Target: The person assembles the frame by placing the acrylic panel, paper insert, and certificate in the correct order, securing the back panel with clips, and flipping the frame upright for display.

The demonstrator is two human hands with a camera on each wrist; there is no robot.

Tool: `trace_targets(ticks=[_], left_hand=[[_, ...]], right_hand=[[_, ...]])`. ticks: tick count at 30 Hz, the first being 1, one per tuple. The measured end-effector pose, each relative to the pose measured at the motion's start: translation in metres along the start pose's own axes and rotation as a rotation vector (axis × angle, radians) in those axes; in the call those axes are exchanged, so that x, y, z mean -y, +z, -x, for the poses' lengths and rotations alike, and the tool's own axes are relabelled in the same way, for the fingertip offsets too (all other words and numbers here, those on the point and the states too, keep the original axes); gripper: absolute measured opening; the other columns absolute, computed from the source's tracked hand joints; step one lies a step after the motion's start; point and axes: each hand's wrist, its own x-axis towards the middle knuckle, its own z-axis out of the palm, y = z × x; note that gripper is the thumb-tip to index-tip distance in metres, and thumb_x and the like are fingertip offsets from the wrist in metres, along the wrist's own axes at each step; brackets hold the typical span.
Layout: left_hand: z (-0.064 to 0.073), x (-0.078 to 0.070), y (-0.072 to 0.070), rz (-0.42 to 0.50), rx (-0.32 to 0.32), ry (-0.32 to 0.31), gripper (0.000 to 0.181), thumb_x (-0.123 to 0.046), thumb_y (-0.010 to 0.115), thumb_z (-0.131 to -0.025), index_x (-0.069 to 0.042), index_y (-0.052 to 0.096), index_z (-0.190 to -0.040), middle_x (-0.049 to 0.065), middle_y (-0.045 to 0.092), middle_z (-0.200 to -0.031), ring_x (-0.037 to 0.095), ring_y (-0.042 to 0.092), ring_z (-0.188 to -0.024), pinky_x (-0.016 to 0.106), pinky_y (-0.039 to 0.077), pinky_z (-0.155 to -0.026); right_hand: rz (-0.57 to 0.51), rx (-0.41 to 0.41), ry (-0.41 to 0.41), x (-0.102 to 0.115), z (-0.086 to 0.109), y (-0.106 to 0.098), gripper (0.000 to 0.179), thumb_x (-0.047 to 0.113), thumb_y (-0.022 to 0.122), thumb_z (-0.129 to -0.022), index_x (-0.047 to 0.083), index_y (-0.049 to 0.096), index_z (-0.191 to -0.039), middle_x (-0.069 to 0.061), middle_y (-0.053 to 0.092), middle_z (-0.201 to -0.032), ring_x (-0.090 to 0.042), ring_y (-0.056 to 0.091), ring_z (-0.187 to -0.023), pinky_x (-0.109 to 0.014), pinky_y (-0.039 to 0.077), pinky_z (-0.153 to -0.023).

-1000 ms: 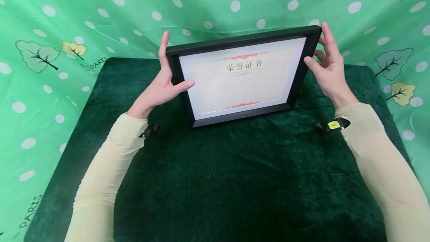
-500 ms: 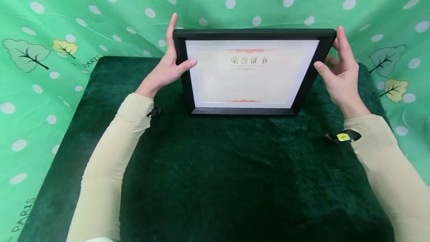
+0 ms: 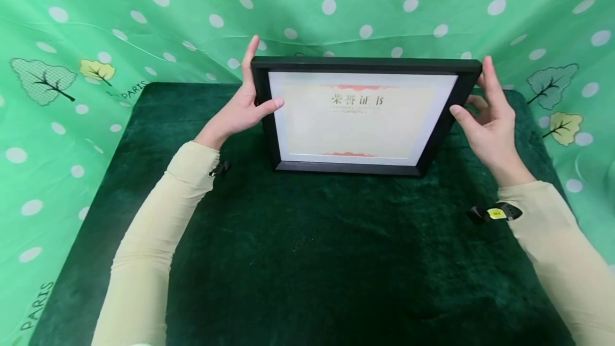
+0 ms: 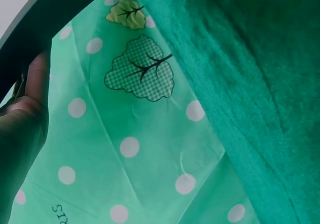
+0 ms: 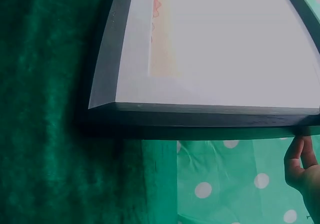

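Observation:
A black picture frame [image 3: 351, 168] stands on its lower edge on the dark green cloth, leaning back. Inside its white border is a cream certificate [image 3: 355, 130] with red trim and Chinese characters. My left hand [image 3: 240, 105] grips the frame's left side, thumb over the front and index finger along the outer edge. On the opposite side my right hand [image 3: 492, 124] holds the upper right part, its thumb on the front face and other fingers partly hidden behind. The right wrist view shows the frame's side bar [image 5: 215, 118] with fingertips touching it.
Dark green velvety cloth [image 3: 307, 260] covers the table. Behind and at both sides hangs a light green curtain [image 3: 331, 9] with white dots and printed trees. Each wrist wears a black strap, the right one bearing a yellow label [image 3: 496, 213].
The frame has swung from a slant to nearly level, its right side coming toward me. In the last half second its top edge has dropped slightly in view, both hands still holding it.

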Motion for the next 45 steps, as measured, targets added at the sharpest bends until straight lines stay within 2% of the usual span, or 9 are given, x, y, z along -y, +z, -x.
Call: trace_targets(ticks=[11,15,18,20,26,34,37,42,45], left_hand=[[0.001,-0.006,0.000,-0.002,0.025,-0.006,0.102,-0.036,0.061,-0.093,-0.001,-0.018,-0.147,0.015,-0.021,-0.155,0.004,-0.009,-0.140,0.026,0.003,-0.111],[0.003,-0.008,0.002,-0.008,0.036,-0.017,0.098,-0.017,0.061,-0.094,-0.002,-0.019,-0.147,0.014,-0.022,-0.155,0.003,-0.011,-0.140,0.027,0.004,-0.111],[0.004,-0.008,0.003,-0.007,0.036,-0.030,0.098,-0.007,0.061,-0.092,-0.003,-0.020,-0.147,0.012,-0.023,-0.155,0.002,-0.011,-0.140,0.027,0.006,-0.111],[0.005,-0.007,0.004,-0.003,0.038,-0.037,0.099,-0.004,0.061,-0.091,-0.004,-0.020,-0.147,0.011,-0.023,-0.155,0.003,-0.010,-0.140,0.028,0.008,-0.112],[0.004,-0.008,0.005,0.004,0.064,-0.065,0.100,-0.004,0.061,-0.091,-0.007,-0.021,-0.147,0.009,-0.024,-0.155,0.005,-0.006,-0.140,0.029,0.011,-0.112],[0.006,-0.015,0.010,-0.053,0.086,-0.060,0.102,-0.027,0.063,-0.093,-0.003,-0.020,-0.146,0.013,-0.022,-0.155,0.007,-0.008,-0.141,0.032,0.008,-0.113],[0.006,-0.014,0.011,-0.043,0.078,-0.059,0.102,-0.023,0.064,-0.092,-0.003,-0.020,-0.146,0.012,-0.022,-0.155,0.007,-0.009,-0.141,0.032,0.008,-0.113],[0.004,0.010,0.012,-0.056,0.060,-0.025,0.104,-0.014,0.066,-0.091,-0.010,-0.020,-0.148,0.001,-0.021,-0.156,0.003,-0.011,-0.141,0.029,0.008,-0.112],[0.005,0.003,0.011,-0.062,0.062,-0.037,0.102,-0.009,0.065,-0.091,-0.011,-0.019,-0.149,0.002,-0.020,-0.157,0.002,-0.012,-0.140,0.028,0.007,-0.112]], right_hand=[[0.037,-0.006,0.009,-0.004,-0.001,-0.002,0.070,-0.010,0.058,-0.091,0.008,0.029,-0.152,-0.014,0.039,-0.148,-0.028,0.039,-0.132,-0.025,0.044,-0.090],[0.039,-0.002,0.010,-0.003,-0.002,-0.003,0.070,-0.011,0.057,-0.091,0.008,0.028,-0.152,-0.014,0.040,-0.148,-0.029,0.040,-0.132,-0.024,0.045,-0.088],[0.100,0.010,0.009,-0.002,-0.002,-0.004,0.071,-0.011,0.055,-0.091,0.008,0.026,-0.153,-0.012,0.036,-0.151,-0.026,0.042,-0.130,-0.024,0.044,-0.090],[0.150,0.018,0.013,0.000,-0.002,-0.004,0.071,-0.010,0.055,-0.092,0.009,0.024,-0.153,-0.012,0.042,-0.147,-0.024,0.047,-0.125,-0.022,0.044,-0.088],[0.282,0.039,0.021,0.003,0.002,-0.008,0.073,-0.008,0.054,-0.093,0.011,0.021,-0.154,-0.004,0.063,-0.119,-0.016,0.058,-0.109,-0.018,0.047,-0.079],[0.302,0.027,0.037,0.003,0.004,-0.015,0.072,-0.005,0.054,-0.094,0.012,0.020,-0.155,0.003,0.063,-0.115,-0.014,0.059,-0.108,-0.017,0.046,-0.074],[0.297,0.033,0.056,0.002,0.004,-0.016,0.072,-0.005,0.054,-0.095,0.013,0.019,-0.155,0.003,0.063,-0.115,-0.015,0.058,-0.108,-0.017,0.046,-0.076],[0.301,0.045,0.093,0.004,0.007,-0.019,0.073,-0.004,0.054,-0.094,0.016,0.018,-0.155,0.002,0.062,-0.116,-0.015,0.058,-0.110,-0.020,0.047,-0.083],[0.294,0.051,0.090,0.004,0.008,-0.020,0.073,-0.004,0.054,-0.094,0.014,0.019,-0.155,0.002,0.062,-0.116,-0.015,0.057,-0.108,-0.021,0.046,-0.084]])
